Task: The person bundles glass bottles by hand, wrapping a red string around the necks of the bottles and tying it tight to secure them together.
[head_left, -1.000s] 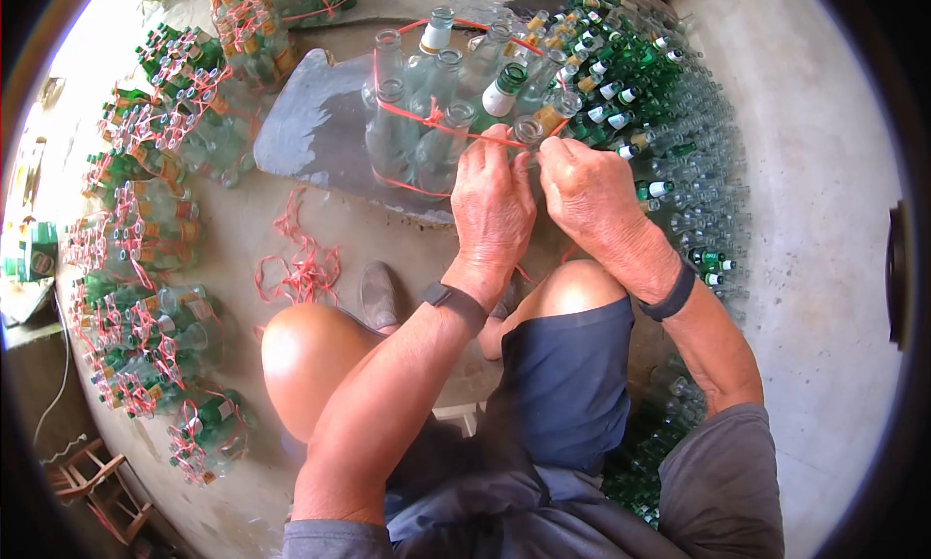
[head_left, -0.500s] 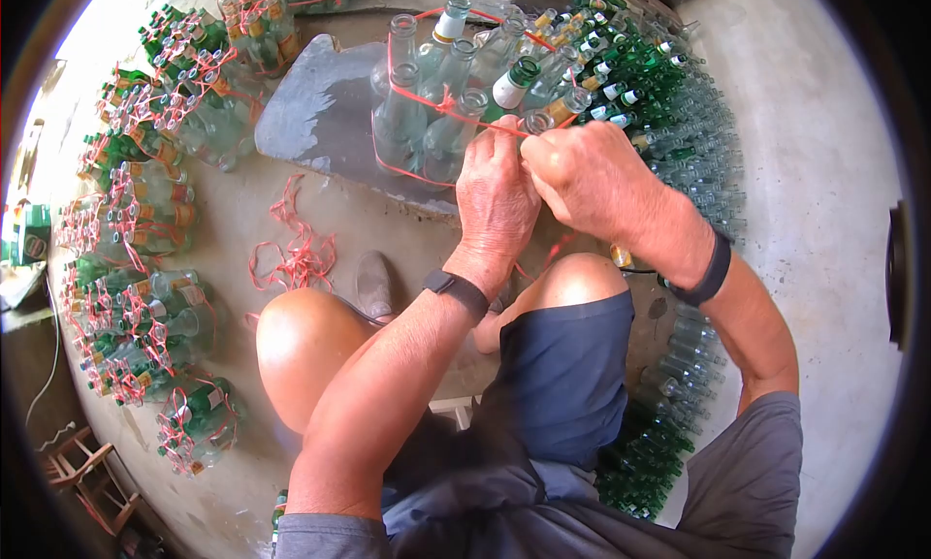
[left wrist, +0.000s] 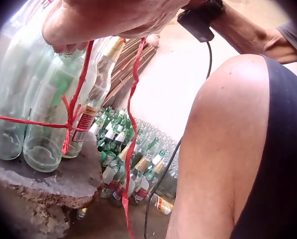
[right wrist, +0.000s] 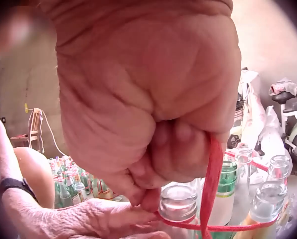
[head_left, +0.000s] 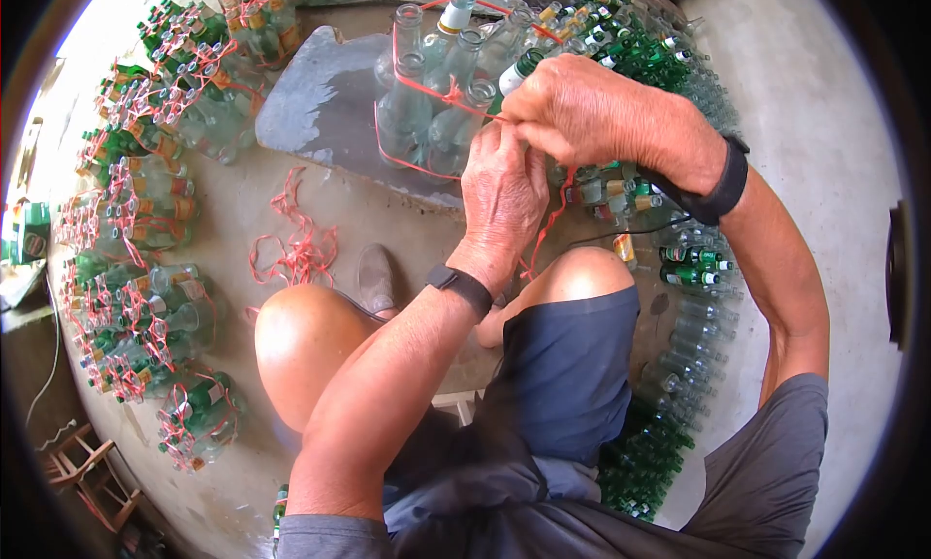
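Observation:
A group of glass bottles (head_left: 402, 118), mostly clear with one green-necked, stands upright on a grey slab (head_left: 310, 103). Red plastic string (head_left: 427, 91) runs round their necks and again lower down. My left hand (head_left: 504, 191) pinches this string at the near bottle's neck. Just above it, my right hand (head_left: 582, 108) curls its fingers round the string, its fingertips close to the left ones. In the right wrist view, a red strip (right wrist: 213, 184) comes out of that fist. A loose tail of string (left wrist: 131, 149) hangs below the hands in the left wrist view.
Tied bundles of bottles (head_left: 155, 210) line the left side. Many loose bottles (head_left: 669, 64) fill the floor on the right. A tangle of red string (head_left: 296, 254) lies near the shoe (head_left: 376, 273). A black cable (head_left: 621, 237) passes beside the right knee.
My right hand has moved left and up, turning over the bottle tops close against the left hand. The left hand stays nearly in place. The string tail now shows hanging beneath the right hand.

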### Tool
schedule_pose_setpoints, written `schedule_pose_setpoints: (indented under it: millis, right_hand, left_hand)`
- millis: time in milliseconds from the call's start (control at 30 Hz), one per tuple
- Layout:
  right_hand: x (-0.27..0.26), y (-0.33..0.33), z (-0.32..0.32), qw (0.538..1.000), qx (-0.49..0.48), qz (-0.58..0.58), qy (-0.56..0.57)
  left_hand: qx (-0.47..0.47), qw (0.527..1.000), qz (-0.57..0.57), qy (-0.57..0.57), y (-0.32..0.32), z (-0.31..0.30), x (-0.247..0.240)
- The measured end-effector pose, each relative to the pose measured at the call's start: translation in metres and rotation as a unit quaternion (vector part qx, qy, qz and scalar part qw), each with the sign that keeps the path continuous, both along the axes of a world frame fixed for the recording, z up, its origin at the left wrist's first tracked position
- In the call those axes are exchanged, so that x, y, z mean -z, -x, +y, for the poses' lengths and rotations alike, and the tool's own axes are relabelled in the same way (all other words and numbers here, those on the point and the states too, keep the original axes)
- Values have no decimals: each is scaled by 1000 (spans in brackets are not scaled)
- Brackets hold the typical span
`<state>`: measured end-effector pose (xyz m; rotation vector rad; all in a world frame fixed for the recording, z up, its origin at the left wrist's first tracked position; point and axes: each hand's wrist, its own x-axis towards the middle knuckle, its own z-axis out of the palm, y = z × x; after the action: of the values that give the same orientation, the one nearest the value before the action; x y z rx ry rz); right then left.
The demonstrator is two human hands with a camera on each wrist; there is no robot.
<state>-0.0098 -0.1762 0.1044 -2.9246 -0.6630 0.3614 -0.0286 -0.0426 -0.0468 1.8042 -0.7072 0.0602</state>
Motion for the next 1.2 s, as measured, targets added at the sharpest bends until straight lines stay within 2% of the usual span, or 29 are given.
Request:
schedule_pose_setpoints:
  millis: [133,667,900,1200]
  right_hand:
    - [0,-7,-7,996,2,25,-89]
    - [11,-30,-28,994,15,53,-96]
    - [0,-31,-28,971,123,156,-130]
    - [1,-28,-34,982,124,95,-102]
  left_hand:
    - [3,1000,5,12,0,0,-2]
    - [14,998,60,-12,-1,-5,-8]
    - [29,995,90,-23,-2,-3,-9]
    - [35,996,85,19,-2,-3,-13]
